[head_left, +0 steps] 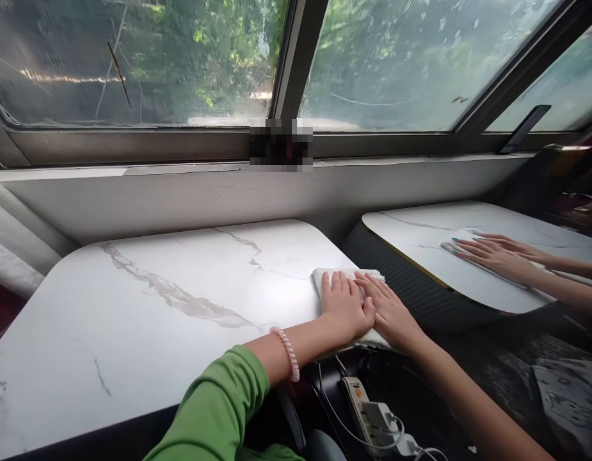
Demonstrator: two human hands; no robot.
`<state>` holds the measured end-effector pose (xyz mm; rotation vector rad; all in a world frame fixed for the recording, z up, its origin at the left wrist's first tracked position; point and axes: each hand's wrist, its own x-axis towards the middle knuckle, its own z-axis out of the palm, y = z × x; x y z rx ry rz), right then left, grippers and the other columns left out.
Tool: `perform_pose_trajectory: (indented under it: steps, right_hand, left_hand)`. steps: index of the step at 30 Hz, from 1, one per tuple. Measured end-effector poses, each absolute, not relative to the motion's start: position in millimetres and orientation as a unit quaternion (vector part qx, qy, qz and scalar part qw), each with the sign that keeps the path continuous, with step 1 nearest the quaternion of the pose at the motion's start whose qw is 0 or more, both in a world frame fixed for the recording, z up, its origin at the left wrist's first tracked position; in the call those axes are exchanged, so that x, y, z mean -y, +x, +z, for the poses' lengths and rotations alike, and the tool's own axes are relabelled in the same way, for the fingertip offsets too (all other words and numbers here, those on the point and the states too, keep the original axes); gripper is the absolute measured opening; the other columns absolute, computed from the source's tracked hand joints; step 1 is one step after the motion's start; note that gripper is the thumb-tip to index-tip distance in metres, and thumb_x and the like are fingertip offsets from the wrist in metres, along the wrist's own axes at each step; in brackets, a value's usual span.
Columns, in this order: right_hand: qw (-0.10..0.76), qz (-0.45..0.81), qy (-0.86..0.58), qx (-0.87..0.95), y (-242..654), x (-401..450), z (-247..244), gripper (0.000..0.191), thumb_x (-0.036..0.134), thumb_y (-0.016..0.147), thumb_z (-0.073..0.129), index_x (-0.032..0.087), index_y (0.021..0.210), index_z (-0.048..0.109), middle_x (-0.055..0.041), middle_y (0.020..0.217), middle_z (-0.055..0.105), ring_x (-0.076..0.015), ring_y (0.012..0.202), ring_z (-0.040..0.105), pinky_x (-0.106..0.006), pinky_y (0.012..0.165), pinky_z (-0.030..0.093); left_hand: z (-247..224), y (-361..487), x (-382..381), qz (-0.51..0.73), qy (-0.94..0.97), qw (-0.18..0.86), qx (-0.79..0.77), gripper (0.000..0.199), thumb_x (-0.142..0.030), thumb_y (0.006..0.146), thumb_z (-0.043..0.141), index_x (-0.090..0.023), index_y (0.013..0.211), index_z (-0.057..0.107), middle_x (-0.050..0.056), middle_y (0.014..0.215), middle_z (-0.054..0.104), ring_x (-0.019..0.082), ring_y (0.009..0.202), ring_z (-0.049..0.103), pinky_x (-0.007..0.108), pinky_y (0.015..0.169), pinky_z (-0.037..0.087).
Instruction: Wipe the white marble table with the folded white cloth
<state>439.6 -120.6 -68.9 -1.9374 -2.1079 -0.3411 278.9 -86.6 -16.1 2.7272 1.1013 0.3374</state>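
Observation:
A folded white cloth (324, 275) lies at the right edge of the white marble-patterned table (146, 346). My left hand (346, 307) presses flat on it, fingers stretched forward, with a pink beaded band on the wrist. Beside it, touching, my right hand (389, 314) rests on the cloth's right part, its fingers also extended. Both palms hide much of the cloth.
At the right, another person's hands (502, 256) lie on a cloth on a second white table (420, 237). Below my table's edge is a power strip (358, 403) with white plugs and cables. Windows stand behind a ledge (180, 186); a phone-like dark object (525, 128) leans there.

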Motion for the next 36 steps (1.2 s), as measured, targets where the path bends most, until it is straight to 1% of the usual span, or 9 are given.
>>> perform_pose_trajectory:
  steps: [4, 7, 10, 14, 17, 23, 27, 32, 36]
  right_hand:
    - [0.121, -0.14, -0.69, 0.699, 429, 106, -73, 0.053, 0.027, 0.09, 0.022, 0.01, 0.134, 0.048, -0.0143, 0.14, 0.049, -0.0252, 0.134, 0.039, -0.045, 0.109, 0.033]
    - [0.12, -0.145, -0.687, 0.702, 419, 82, -74, 0.054, 0.025, 0.09, 0.022, 0.011, 0.137, 0.045, -0.0149, 0.14, 0.049, -0.0262, 0.134, 0.039, -0.047, 0.107, 0.034]
    - [0.126, -0.13, -0.678, 0.713, 403, 43, -70, 0.053, 0.026, 0.091, 0.023, 0.009, 0.135, 0.046, -0.0166, 0.14, 0.048, -0.0276, 0.134, 0.038, -0.048, 0.108, 0.033]
    - [0.132, -0.097, -0.661, 0.732, 372, -21, -59, 0.052, 0.027, 0.092, 0.022, 0.01, 0.132, 0.049, -0.015, 0.141, 0.048, -0.027, 0.134, 0.037, -0.047, 0.109, 0.03]
    - [0.134, -0.082, -0.644, 0.749, 347, -67, -51, 0.05, 0.028, 0.092, 0.024, 0.01, 0.131, 0.048, -0.015, 0.142, 0.047, -0.0275, 0.135, 0.036, -0.046, 0.109, 0.029]
    - [0.175, -0.072, -0.597, 0.78, 313, -131, -44, 0.042, 0.029, 0.093, 0.026, 0.015, 0.123, 0.051, -0.0142, 0.132, 0.055, -0.0284, 0.126, 0.043, -0.045, 0.103, 0.032]
    - [0.189, -0.064, -0.6, 0.775, 310, -140, -43, 0.04, 0.031, 0.094, 0.026, 0.017, 0.12, 0.052, -0.0127, 0.131, 0.056, -0.0277, 0.126, 0.044, -0.043, 0.102, 0.033]
    - [0.172, -0.048, -0.607, 0.774, 307, -130, -38, 0.044, 0.029, 0.094, 0.027, 0.012, 0.127, 0.05, -0.0127, 0.141, 0.048, -0.027, 0.134, 0.036, -0.043, 0.107, 0.029]
    - [0.181, -0.031, -0.597, 0.781, 305, -115, -36, 0.047, 0.029, 0.094, 0.027, 0.013, 0.134, 0.047, -0.0107, 0.143, 0.047, -0.0253, 0.135, 0.035, -0.046, 0.11, 0.027]
  left_hand:
    - [-17, 271, 67, 0.118, 0.924, 0.104, -0.349, 0.061, -0.04, 0.097, 0.015, -0.003, 0.142, 0.034, 0.014, 0.15, 0.033, 0.022, 0.141, 0.023, 0.041, 0.117, 0.011]
    - [-18, 261, 47, 0.122, 0.921, 0.103, -0.356, 0.06, -0.04, 0.098, 0.015, -0.004, 0.142, 0.034, 0.014, 0.15, 0.033, 0.021, 0.141, 0.024, 0.042, 0.118, 0.01]
    - [-19, 249, 18, 0.13, 0.91, 0.097, -0.382, 0.058, -0.039, 0.098, 0.016, -0.006, 0.142, 0.036, 0.013, 0.15, 0.034, 0.02, 0.141, 0.024, 0.042, 0.117, 0.01]
    - [-21, 229, -33, 0.151, 0.883, 0.081, -0.436, 0.056, -0.038, 0.098, 0.016, -0.008, 0.14, 0.038, 0.012, 0.149, 0.036, 0.019, 0.14, 0.027, 0.042, 0.117, 0.012]
    - [-22, 212, -72, 0.164, 0.863, 0.072, -0.473, 0.054, -0.035, 0.098, 0.017, -0.008, 0.139, 0.041, 0.012, 0.149, 0.037, 0.019, 0.139, 0.028, 0.04, 0.117, 0.012]
    - [-21, 183, -123, 0.179, 0.83, 0.046, -0.526, 0.049, -0.029, 0.099, 0.018, -0.011, 0.135, 0.045, 0.009, 0.145, 0.043, 0.018, 0.136, 0.033, 0.039, 0.117, 0.014]
    - [-22, 181, -130, 0.185, 0.826, 0.043, -0.531, 0.048, -0.029, 0.099, 0.017, -0.011, 0.132, 0.047, 0.009, 0.144, 0.044, 0.019, 0.135, 0.033, 0.039, 0.117, 0.014]
    - [-22, 182, -122, 0.186, 0.824, 0.032, -0.535, 0.05, -0.031, 0.1, 0.016, -0.009, 0.135, 0.045, 0.011, 0.145, 0.042, 0.02, 0.136, 0.032, 0.04, 0.117, 0.013]
    - [-21, 179, -105, 0.18, 0.821, 0.027, -0.541, 0.055, -0.035, 0.1, 0.013, -0.008, 0.14, 0.039, 0.011, 0.148, 0.039, 0.02, 0.139, 0.029, 0.041, 0.118, 0.012]
